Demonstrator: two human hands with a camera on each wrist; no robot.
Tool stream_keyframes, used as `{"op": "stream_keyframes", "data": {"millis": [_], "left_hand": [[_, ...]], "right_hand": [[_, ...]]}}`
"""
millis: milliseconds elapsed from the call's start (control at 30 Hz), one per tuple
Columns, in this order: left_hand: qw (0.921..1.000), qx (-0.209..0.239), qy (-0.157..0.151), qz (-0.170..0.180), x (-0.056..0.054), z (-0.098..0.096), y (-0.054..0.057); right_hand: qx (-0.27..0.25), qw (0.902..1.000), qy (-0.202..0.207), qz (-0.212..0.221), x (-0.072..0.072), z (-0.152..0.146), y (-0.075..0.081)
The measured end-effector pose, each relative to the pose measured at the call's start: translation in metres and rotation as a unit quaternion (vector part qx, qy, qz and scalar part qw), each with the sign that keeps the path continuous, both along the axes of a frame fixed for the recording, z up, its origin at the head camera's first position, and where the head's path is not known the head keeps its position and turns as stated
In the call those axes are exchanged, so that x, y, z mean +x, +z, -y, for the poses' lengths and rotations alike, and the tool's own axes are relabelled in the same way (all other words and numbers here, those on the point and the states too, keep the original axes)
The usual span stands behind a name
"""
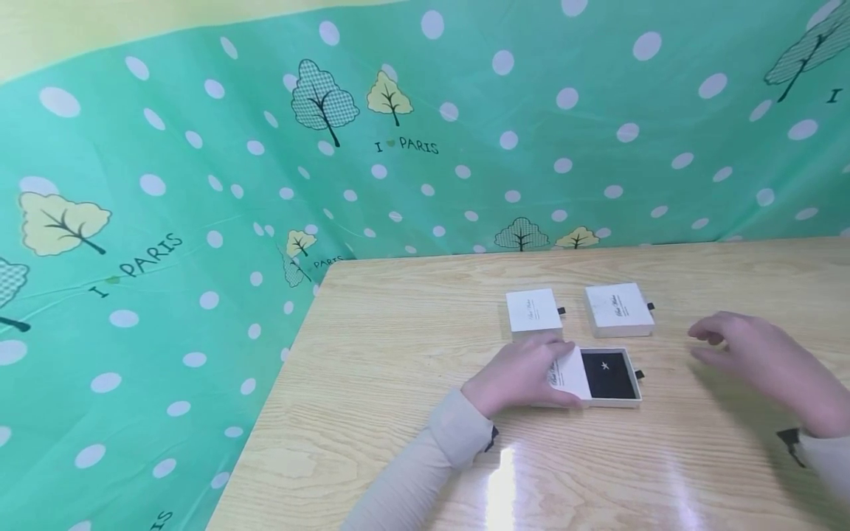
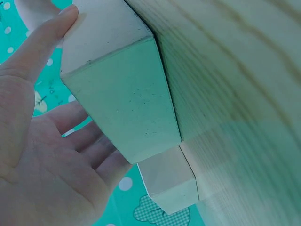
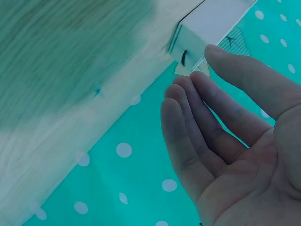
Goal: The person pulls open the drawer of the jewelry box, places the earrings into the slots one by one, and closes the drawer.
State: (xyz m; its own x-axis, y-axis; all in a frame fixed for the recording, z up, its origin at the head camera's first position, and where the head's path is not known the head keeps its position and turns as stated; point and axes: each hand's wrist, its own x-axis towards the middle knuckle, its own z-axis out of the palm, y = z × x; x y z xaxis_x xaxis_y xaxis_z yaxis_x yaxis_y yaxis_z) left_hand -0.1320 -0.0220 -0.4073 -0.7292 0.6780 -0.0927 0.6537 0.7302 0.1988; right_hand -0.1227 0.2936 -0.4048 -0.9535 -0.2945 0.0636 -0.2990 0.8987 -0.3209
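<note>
In the head view my left hand point(image 1: 521, 375) grips the white cover of a small jewelry box point(image 1: 571, 375), thumb on the near side and fingers on the far side. The box's drawer point(image 1: 629, 404) is slid out to the right. Inside it lies a black pad point(image 1: 607, 385) with a small silvery star-shaped piece point(image 1: 605, 366) on it. From the left wrist view, my thumb and fingers span the box's plain end point(image 2: 124, 101). To the right of the drawer, my right hand point(image 1: 764, 361) hovers over the table, fingers loosely bent and holding nothing.
Two more white boxes stand behind, one at the back left point(image 1: 533, 310) and one at the back right point(image 1: 619, 310), both closed, each with a black pull tab on its right side. The wooden table point(image 1: 385, 332) meets a green dotted cloth point(image 1: 425, 214) at its back and left edges.
</note>
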Motion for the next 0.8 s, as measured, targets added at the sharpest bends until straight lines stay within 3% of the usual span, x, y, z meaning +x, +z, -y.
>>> {"op": "stream_keyframes", "data": {"millis": [533, 800], "left_hand": [[0.9999, 0.009, -0.004, -0.009, -0.002, 0.002, 0.001], [0.9999, 0.012, -0.001, -0.009, -0.002, 0.003, 0.000]], "right_hand": [[0.029, 0.9969, -0.035, 0.065, -0.001, -0.020, -0.004], [0.043, 0.9964, -0.019, 0.071, -0.007, -0.033, -0.015]]}}
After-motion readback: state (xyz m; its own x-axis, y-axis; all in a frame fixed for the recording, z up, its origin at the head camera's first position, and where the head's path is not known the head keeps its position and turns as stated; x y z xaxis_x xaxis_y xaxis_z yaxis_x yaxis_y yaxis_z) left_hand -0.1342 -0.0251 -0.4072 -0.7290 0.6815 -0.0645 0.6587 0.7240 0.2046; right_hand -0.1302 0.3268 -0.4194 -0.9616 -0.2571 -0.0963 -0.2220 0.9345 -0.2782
